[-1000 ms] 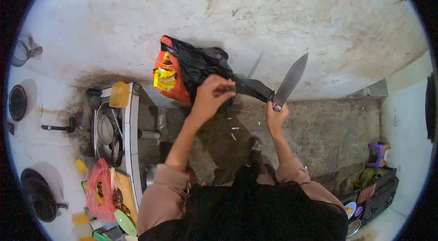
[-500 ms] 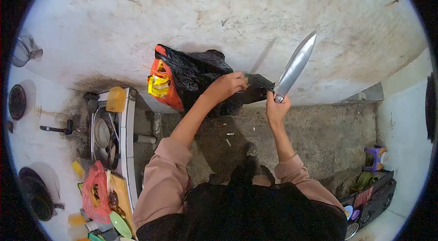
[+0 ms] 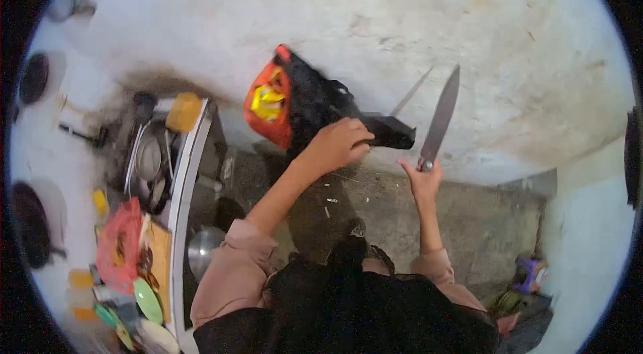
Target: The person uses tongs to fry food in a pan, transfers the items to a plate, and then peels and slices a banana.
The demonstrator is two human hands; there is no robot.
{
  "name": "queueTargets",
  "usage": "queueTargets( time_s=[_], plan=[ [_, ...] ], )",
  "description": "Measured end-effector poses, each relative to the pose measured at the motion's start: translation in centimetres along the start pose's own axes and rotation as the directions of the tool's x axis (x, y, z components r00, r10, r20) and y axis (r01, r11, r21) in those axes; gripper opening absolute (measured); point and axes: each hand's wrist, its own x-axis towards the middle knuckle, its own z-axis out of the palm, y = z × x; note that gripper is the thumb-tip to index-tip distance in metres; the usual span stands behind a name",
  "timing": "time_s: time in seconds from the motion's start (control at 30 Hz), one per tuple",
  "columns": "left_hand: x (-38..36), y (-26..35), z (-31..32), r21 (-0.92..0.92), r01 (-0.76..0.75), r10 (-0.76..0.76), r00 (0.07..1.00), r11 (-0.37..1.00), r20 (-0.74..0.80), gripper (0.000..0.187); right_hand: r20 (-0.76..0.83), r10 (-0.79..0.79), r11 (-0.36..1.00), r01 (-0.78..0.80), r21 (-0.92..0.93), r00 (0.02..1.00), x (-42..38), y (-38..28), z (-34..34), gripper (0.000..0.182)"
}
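Observation:
A large knife (image 3: 442,116) points up and away, its handle inside my right hand (image 3: 425,178), which is closed round it with the thumb sticking out to the left. My left hand (image 3: 341,143) lies against the black plastic bag (image 3: 315,99), fingers curled over its lower right part. The bag's dark end (image 3: 395,133) juts out to the right of my fingers, apart from the knife. On the bag's left side sits an orange-red bag (image 3: 258,113) with a yellow packet (image 3: 268,102) in it.
At the left is a tiled counter (image 3: 191,153) with a sink (image 3: 149,160), a yellow container (image 3: 183,113), a red plastic bag (image 3: 120,247) and a green dish (image 3: 148,300). A metal bowl (image 3: 203,253) stands low beside it. A stained wall (image 3: 402,12) rises ahead. Small scraps lie on the floor (image 3: 382,227).
The knife and my right hand have moved away from the black bag's end, to the right and lower. The view has shifted, and the metal bowl has come into sight.

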Motion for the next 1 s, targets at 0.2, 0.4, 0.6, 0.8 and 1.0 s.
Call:
queueTargets(
  time_s=[0.2, 0.4, 0.6, 0.8, 1.0],
  plan=[
    [-15.0, 1.7, -2.3, -0.376, 0.327, -0.406, 0.901, 0.867, -0.151, 0.023, 0.569, -0.167, 0.952, 0.281, -0.117, 0.805, -6.6, -3.0, 1.7, 0.024],
    [-33.2, 3.8, -0.3, -0.476, 0.678, -0.828, 0.431, 0.56, -0.359, 0.024, 0.952, -0.283, 0.733, 0.666, 0.135, 0.119, -14.0, -3.4, 13.6, 0.029],
    [-47.0, 6.1, -2.6, -0.652, 0.727, -0.852, -0.187, 0.215, -0.49, 0.021, 0.929, -0.267, 0.702, 0.609, 0.37, -0.257, -21.9, -10.7, 25.7, 0.033],
    [-60.3, 3.8, -9.5, -0.333, 0.927, -0.324, -0.372, -0.171, -0.87, 0.03, 0.904, -0.299, 0.638, 0.641, 0.427, -0.305, -29.7, -19.2, 34.6, 0.039],
    [-64.6, -0.8, -15.2, -0.076, 0.842, -0.384, -0.322, -0.535, -0.865, 0.039, 0.664, -0.528, 0.075, 0.75, 0.657, -0.53, -33.1, -20.7, 43.2, 0.044]
  ],
)
